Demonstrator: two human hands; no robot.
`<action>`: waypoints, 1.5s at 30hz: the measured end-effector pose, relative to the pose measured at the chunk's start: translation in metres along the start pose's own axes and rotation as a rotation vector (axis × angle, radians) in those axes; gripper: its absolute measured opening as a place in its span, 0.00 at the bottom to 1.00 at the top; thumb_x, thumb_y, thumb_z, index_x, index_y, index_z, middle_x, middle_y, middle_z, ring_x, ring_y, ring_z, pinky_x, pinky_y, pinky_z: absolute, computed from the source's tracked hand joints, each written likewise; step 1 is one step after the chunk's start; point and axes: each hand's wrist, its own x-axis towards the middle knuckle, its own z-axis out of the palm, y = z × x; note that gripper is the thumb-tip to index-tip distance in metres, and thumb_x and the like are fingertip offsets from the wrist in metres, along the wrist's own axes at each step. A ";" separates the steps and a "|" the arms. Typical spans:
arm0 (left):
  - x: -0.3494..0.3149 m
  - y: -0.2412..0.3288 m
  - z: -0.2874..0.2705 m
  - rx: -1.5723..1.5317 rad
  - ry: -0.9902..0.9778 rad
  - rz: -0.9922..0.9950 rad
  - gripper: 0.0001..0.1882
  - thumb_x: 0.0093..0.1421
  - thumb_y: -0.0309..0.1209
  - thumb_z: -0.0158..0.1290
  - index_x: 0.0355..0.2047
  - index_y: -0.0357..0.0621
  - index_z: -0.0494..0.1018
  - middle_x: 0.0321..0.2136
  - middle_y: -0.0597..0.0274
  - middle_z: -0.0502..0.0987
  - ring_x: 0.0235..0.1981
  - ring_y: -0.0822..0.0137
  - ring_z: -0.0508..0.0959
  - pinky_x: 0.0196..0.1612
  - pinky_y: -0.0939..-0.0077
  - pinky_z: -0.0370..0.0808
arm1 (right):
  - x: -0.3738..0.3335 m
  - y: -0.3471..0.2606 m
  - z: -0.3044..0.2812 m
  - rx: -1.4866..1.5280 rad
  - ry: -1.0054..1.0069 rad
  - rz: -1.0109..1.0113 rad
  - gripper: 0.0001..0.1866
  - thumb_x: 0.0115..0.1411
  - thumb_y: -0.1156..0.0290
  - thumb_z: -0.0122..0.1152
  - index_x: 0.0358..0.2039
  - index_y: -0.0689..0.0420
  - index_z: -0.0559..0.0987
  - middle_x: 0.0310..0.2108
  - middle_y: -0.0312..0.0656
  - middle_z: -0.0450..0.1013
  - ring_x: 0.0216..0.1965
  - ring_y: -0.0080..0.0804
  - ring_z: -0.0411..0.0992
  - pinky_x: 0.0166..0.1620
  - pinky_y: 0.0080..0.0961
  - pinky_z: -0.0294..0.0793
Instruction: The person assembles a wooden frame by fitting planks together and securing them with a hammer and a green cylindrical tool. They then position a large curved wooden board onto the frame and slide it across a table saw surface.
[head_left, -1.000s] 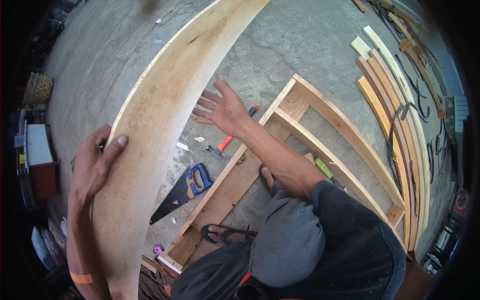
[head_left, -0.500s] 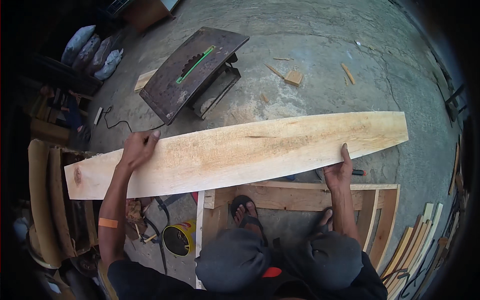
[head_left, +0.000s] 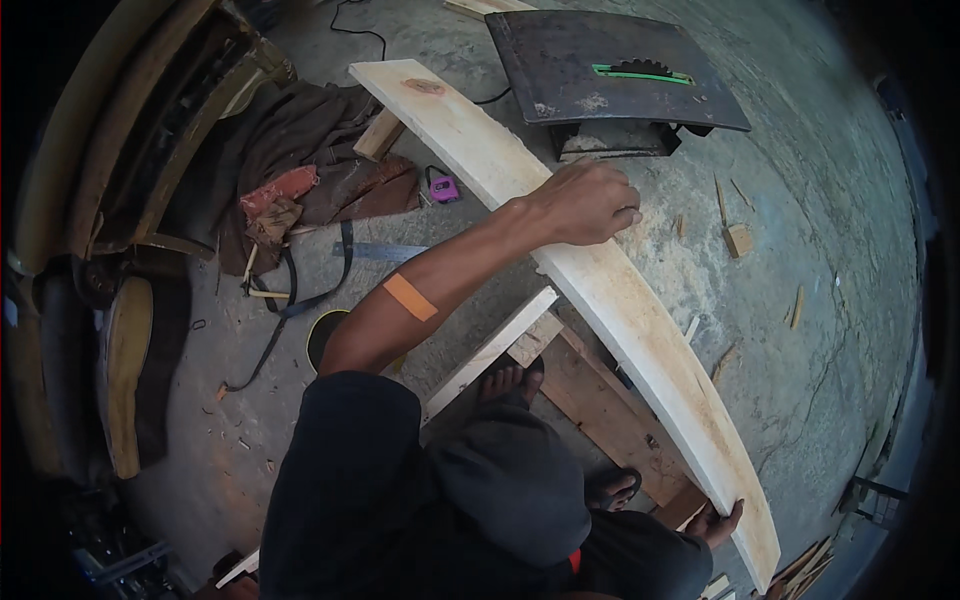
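Note:
A long pale wooden plank (head_left: 625, 305) slants in front of me, from a knotted end at the far left to a narrow end at the lower right. My left hand (head_left: 585, 203) lies across its upper middle, fingers curled over the far edge. Near the lower end my right hand (head_left: 714, 524) grips the plank from the near edge, thumb on the top face, the other fingers mostly hidden beneath. Below the plank, a wooden frame (head_left: 610, 415) rests on the floor around my feet.
A table saw (head_left: 610, 62) with a raised blade stands beyond the plank. To the left are a purple tape measure (head_left: 443, 187), a metal ruler (head_left: 380, 252), a dark cloth (head_left: 290, 140) and a worn upholstered seat (head_left: 120, 130). Wood offcuts (head_left: 737, 240) litter the floor at right.
My view has turned left. The plank, level across the view before, now slants down to the right, with both hands still on it; my left hand appears farther along it.

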 end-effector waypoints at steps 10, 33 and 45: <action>-0.277 -0.123 -0.078 0.287 0.271 -1.144 0.13 0.62 0.35 0.54 0.41 0.41 0.81 0.39 0.43 0.83 0.42 0.44 0.82 0.47 0.56 0.77 | 0.051 0.027 -0.052 -0.066 0.111 0.206 0.30 0.63 0.65 0.67 0.56 0.75 0.70 0.54 0.61 0.73 0.53 0.49 0.77 0.58 0.39 0.82; -0.144 -0.129 0.081 0.005 0.501 -1.214 0.28 0.72 0.51 0.45 0.52 0.34 0.71 0.40 0.54 0.78 0.38 0.62 0.78 0.45 0.64 0.76 | 0.041 -0.075 -0.129 -0.017 0.079 -0.211 0.27 0.67 0.66 0.62 0.58 0.73 0.69 0.55 0.60 0.73 0.54 0.44 0.77 0.53 0.38 0.84; 0.069 -0.102 0.048 -1.246 0.693 -1.173 0.15 0.73 0.27 0.43 0.56 0.34 0.65 0.50 0.48 0.74 0.47 0.54 0.80 0.48 0.56 0.83 | 0.003 -0.086 -0.133 -0.078 0.162 -0.267 0.37 0.64 0.55 0.63 0.65 0.67 0.64 0.60 0.55 0.69 0.59 0.44 0.72 0.60 0.38 0.73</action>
